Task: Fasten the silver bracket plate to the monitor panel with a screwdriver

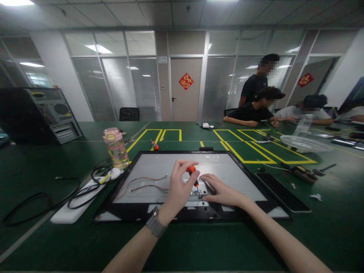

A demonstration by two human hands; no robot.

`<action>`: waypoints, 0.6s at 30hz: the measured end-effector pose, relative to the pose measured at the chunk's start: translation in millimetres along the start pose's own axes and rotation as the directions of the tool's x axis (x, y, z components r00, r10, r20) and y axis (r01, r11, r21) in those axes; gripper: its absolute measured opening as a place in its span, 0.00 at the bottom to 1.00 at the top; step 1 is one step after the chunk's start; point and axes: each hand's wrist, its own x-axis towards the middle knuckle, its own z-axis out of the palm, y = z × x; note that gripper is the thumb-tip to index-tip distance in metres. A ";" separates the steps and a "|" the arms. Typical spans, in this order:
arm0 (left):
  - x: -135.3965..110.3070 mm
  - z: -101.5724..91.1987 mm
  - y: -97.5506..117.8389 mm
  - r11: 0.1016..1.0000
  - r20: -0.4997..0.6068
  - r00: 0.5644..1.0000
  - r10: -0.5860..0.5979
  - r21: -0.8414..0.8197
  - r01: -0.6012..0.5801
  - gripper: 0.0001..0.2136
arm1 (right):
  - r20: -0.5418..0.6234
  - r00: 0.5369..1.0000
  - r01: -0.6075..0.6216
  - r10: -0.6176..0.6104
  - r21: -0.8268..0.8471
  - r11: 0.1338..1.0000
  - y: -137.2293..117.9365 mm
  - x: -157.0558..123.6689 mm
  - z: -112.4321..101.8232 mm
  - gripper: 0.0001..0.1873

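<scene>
A flat display panel (236, 170) with a grey metal back and black frame lies face down on the green table. My left hand (180, 185), with a watch on its wrist, is closed around an orange-and-black screwdriver (192, 170). The screwdriver tilts, its tip pointing down at a small metal bracket (202, 188) near the panel's front edge. My right hand (220, 191) rests beside the bracket, fingers stretched out and thumb close to the screwdriver tip. Thin wires (148, 184) run across the panel to the left of my left hand.
Left of the panel are a white power strip (68, 210) with black cables, a pink-lidded bottle (115, 148) and a computer case (42, 115). A red-handled tool (155, 145) lies behind. A black phone (283, 191) lies right. Several people sit or stand at the far right.
</scene>
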 end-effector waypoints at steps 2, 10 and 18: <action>-0.4 1.1 0.4 1.000 -0.017 1.000 0.006 0.013 -0.006 0.07 | -0.001 1.000 0.005 -0.005 0.000 1.000 1.0 0.1 0.4 0.36; -3.9 3.1 2.2 0.995 0.038 0.998 -0.041 -0.094 0.044 0.11 | -0.005 1.000 0.026 -0.026 -0.007 1.000 3.1 1.0 1.7 0.34; -5.4 5.3 5.2 0.994 -0.006 0.999 -0.046 -0.097 0.045 0.11 | -0.005 0.999 0.034 -0.034 -0.015 0.999 3.9 1.4 1.5 0.34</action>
